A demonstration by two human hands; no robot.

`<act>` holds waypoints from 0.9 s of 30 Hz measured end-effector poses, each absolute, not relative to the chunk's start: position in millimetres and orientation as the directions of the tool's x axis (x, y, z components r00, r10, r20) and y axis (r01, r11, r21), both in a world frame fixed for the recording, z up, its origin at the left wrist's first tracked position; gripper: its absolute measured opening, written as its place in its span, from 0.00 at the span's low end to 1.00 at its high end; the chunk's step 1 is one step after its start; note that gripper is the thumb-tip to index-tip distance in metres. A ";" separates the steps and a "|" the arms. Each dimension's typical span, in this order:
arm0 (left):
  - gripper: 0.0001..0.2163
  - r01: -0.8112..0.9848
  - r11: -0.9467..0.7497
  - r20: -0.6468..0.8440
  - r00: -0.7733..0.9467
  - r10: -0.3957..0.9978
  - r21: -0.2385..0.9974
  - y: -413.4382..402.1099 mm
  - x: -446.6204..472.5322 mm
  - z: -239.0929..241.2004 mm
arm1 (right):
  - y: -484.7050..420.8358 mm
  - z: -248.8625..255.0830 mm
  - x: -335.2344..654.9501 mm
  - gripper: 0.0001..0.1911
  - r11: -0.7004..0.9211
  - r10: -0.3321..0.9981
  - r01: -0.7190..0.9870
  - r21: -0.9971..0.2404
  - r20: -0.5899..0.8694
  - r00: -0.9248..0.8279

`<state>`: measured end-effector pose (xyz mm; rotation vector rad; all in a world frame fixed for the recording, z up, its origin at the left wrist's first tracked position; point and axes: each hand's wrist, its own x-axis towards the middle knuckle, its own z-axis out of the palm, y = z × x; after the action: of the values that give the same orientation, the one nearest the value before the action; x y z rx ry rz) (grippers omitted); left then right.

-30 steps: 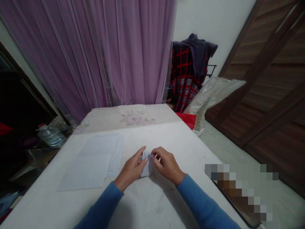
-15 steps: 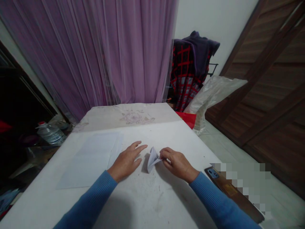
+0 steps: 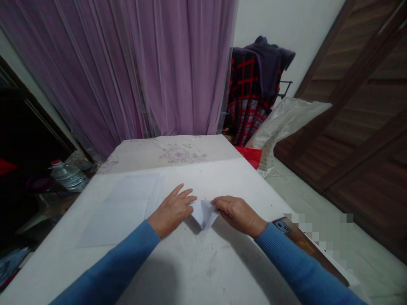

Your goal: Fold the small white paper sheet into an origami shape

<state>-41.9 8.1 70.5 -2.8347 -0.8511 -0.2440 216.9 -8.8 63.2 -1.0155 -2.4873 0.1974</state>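
Observation:
A small piece of white folded paper [image 3: 205,215] is held just over the table between my two hands, its pointed lower corner toward me. My right hand [image 3: 238,215] pinches its right corner between thumb and fingers. At the left corner, my left hand [image 3: 173,212] has its thumb and a finger closed on the paper, while its other fingers stretch out and away. Some of the paper's left edge is hidden by those fingertips. To the left of my left hand, flat white sheets [image 3: 122,207] lie on the table.
The white table [image 3: 197,271] has a flower-printed cover at its far end. A phone in a brown case [image 3: 305,245] lies at the right edge. A plastic bottle [image 3: 68,176] stands off to the left. Behind are a purple curtain [image 3: 184,67] and a plastic bag [image 3: 282,123].
My left hand has come over to the paper and taken its left corner. The folded paper has turned and now spreads wider between both hands. My right hand keeps its pinch.

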 end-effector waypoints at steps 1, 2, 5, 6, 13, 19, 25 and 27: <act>0.06 0.560 -0.819 0.205 0.822 0.531 -0.124 6.7 -43.5 69.5 | -9.3 63.5 217.3 0.10 0.718 0.695 0.638 -0.278 0.344 -0.632; 0.06 0.567 -0.814 0.205 0.818 0.537 -0.129 5.3 -44.5 68.8 | -9.8 63.5 217.6 0.10 0.718 0.694 0.644 -0.265 0.343 -0.633; 0.06 0.591 -0.798 0.208 0.801 0.562 -0.120 2.1 -46.0 67.6 | -11.0 62.6 217.8 0.11 0.722 0.687 0.655 -0.224 0.353 -0.636; 0.06 0.598 -0.794 0.211 0.794 0.570 -0.108 1.2 -46.3 67.2 | -11.4 62.3 217.8 0.11 0.721 0.685 0.658 -0.215 0.358 -0.634; 0.06 0.643 -0.762 0.291 0.718 0.633 0.072 -8.7 -47.4 63.6 | -14.5 66.0 213.8 0.13 0.702 0.711 0.642 -0.309 0.360 -0.604; 0.02 0.633 -0.762 0.251 0.722 0.645 0.134 -15.4 -44.8 68.1 | -12.7 60.2 215.9 0.13 0.691 0.720 0.645 -0.325 0.387 -0.576; 0.05 0.642 -0.741 0.261 0.694 0.670 0.197 -15.0 -48.7 66.0 | -12.0 54.6 220.8 0.13 0.664 0.745 0.668 -0.334 0.366 -0.558; 0.04 0.660 -0.724 0.252 0.679 0.689 0.200 -14.8 -50.4 64.3 | -12.5 54.2 222.0 0.11 0.645 0.763 0.685 -0.338 0.334 -0.554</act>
<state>-50.4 -14.8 64.3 -2.9628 -1.1937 -0.5057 222.0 -12.5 54.2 -1.1356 -2.4139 0.2318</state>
